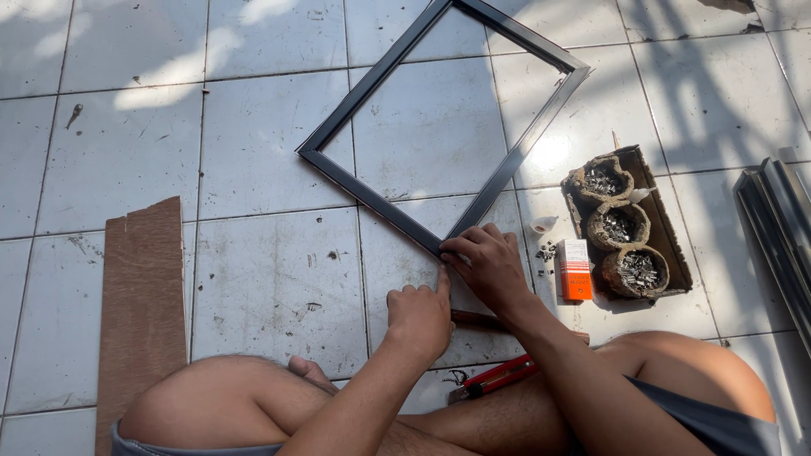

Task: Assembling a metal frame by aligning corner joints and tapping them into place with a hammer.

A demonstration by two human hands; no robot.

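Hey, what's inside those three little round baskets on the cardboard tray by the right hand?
Each of the three baskets holds a heap of small silvery metal pieces, likely screws or rivets. What lies under the heaps is covered. The cardboard tray sits beneath them.

One small box on the floor tiles
The orange-and-white carton (574, 269) lies flat, just left of a brown cardboard tray (667, 236).

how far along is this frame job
Done: the dark metal frame lies on the tiled floor as a closed rectangle. In hand: right hand and left hand press at its near corner. Left: unclear; small metal fasteners sit unused in three pots.
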